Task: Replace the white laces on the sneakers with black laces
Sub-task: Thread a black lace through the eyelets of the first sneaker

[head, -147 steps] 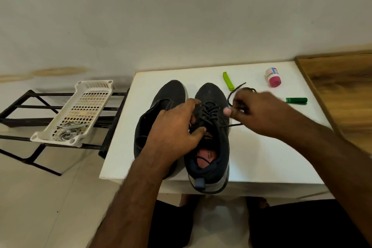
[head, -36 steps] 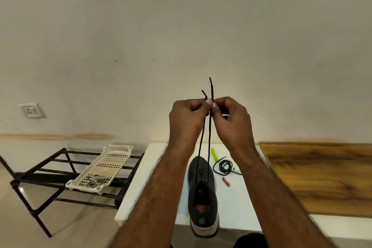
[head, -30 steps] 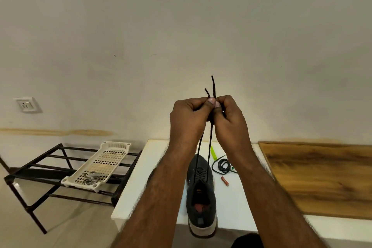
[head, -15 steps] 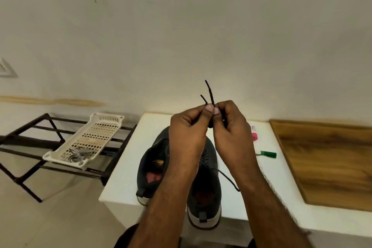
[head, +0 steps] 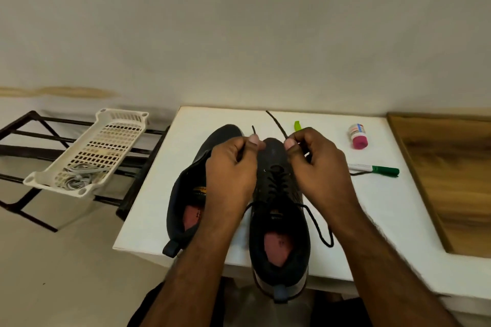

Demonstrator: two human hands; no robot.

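- Counter (head: 377, 223): white top, standing against a pale wall; a wooden surface (head: 451, 180) adjoins it on the right
- Rack (head: 32, 138): dark metal frame on the floor to the left of the counter, carrying a white perforated basket (head: 87, 151) that lies tilted across its bars; grey cords sit in the basket's near end
- Right sneaker (head: 279, 220): dark upper, pink insole, on the counter with its heel overhanging the near edge and its toe pointing to the wall; a black lace (head: 317, 225) is threaded through its eyelets and loops out loose on the right side
- Left sneaker (head: 191, 194): same make, just beside the right one, angled slightly left, partly hidden behind the left forearm; no lace can be made out on it
- Left hand (head: 231, 170): raised over the toe area, thumb and forefinger pinched on one end of the black lace, tip standing up above the thumb
- Right hand (head: 318, 164): level with the left, slightly apart from it, thumb and fingers curled and pinching the other lace end, which sticks up and leftward
- Green marker (head: 377, 169): lying on the counter right of the right hand
- Small bottle (head: 358, 135): white body, pink cap, beyond the marker
- Lime-green object (head: 298, 125): small, partly hidden behind the right hand; nature cannot be told
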